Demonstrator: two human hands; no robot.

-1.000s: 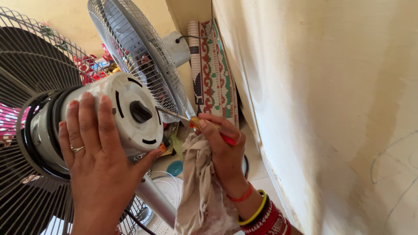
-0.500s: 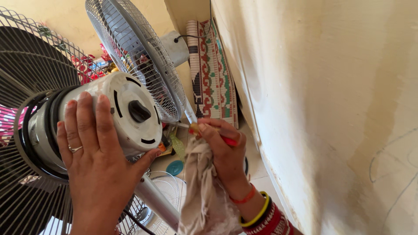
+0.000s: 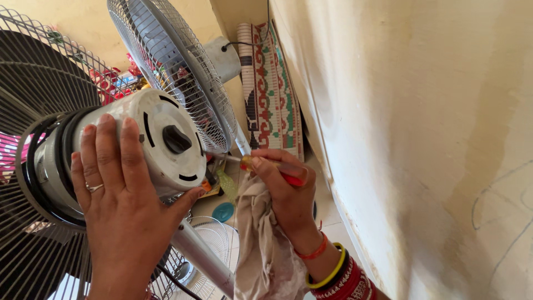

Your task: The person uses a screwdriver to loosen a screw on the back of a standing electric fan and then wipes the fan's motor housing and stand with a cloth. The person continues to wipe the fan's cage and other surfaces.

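Observation:
My left hand (image 3: 119,203) grips the white motor housing (image 3: 161,139) of a pedestal fan from below and behind, fingers spread over its side. A dark knob (image 3: 176,139) sits on the housing's rear face. My right hand (image 3: 283,191) is closed around a screwdriver (image 3: 266,165) with a red and yellow handle, its metal shaft pointing left at the edge of the housing. The same hand also clutches a dirty beige cloth (image 3: 265,244) that hangs down. The fan's black grille (image 3: 33,111) fills the left side.
A second fan's silver wire grille (image 3: 172,72) stands just behind the housing. A rolled patterned mat (image 3: 272,89) leans in the corner. A cream wall (image 3: 422,139) runs close along the right. The fan pole (image 3: 202,258) slants down; another grille and a blue lid (image 3: 224,211) lie on the floor.
The view has shifted slightly. My right hand with the screwdriver has edged a little lower and closer to the housing; my left hand keeps its grip.

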